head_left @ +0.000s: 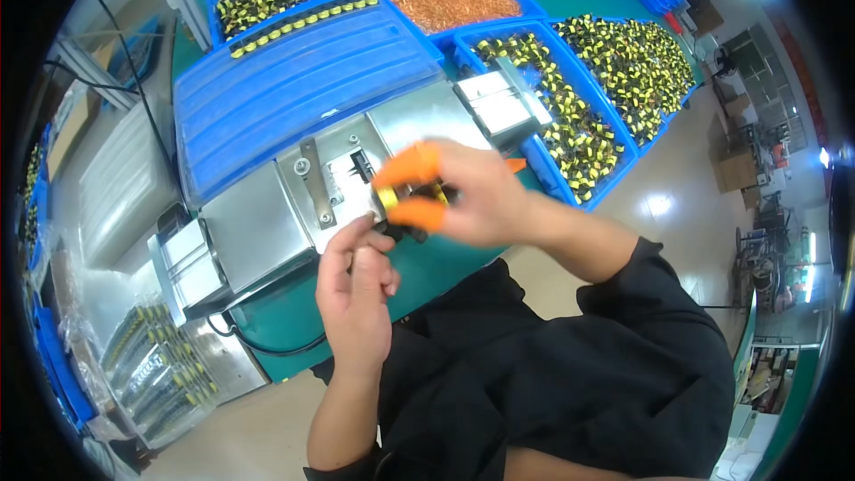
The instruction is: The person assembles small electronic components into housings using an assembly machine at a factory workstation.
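Note:
My right hand, with orange covers on its fingertips, is closed around a few small black-and-yellow parts. It holds them over the front edge of a metal fixture. My left hand is just below, palm up, with its fingers curled and the fingertips close to the lower end of those parts. Whether anything is pinched in it is hidden. Beside both hands, the fixture's middle plate has a dark slot and a bolted bar. Motion blurs the right fingertips.
Behind the fixture lies an upturned blue tray with a row of black-and-yellow parts on top. Blue bins of similar parts stand at far left and right. Another bin holds copper-coloured pieces. Bagged parts lie at lower left.

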Available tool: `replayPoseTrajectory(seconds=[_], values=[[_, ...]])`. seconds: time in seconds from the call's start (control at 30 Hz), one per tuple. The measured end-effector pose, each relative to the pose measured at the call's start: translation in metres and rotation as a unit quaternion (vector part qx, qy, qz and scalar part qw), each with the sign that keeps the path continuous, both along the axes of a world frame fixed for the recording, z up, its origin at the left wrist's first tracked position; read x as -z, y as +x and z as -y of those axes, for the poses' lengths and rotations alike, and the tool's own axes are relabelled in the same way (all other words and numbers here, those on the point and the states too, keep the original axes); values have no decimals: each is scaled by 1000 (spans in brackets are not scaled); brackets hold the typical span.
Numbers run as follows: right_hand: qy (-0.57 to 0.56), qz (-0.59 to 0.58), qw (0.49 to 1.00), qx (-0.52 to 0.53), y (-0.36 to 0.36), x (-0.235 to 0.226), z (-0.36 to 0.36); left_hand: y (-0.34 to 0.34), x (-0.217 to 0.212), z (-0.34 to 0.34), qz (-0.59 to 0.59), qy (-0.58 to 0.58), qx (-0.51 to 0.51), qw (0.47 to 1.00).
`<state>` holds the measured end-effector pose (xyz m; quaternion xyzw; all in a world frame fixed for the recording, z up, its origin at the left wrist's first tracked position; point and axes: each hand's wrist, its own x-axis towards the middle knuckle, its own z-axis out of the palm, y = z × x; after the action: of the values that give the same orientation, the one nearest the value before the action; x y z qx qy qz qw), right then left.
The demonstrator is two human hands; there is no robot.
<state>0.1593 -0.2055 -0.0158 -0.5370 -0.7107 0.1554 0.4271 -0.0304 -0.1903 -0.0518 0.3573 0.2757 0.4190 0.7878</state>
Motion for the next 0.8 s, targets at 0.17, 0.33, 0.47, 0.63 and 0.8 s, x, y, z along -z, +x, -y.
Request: replayPoseTrajectory(seconds=[0.17,0.33,0.47,0.63,0.8], values=[[-28,153,988,15,16,-4,-47,-14,2,0,18,-27,6,999],[-71,182,981,-16,12,-12,-52,-28,8,-1,-70,88,17,994],[-81,208,975,-13,11,-11,-54,-31,7,-4,-78,80,-9,994],[-26,158,986,-37,5,7,-60,-31,7,-6,-53,47,-20,997],[-13,180,983,-44,3,3,-60,-36,17,-9,-78,94,0,993]])
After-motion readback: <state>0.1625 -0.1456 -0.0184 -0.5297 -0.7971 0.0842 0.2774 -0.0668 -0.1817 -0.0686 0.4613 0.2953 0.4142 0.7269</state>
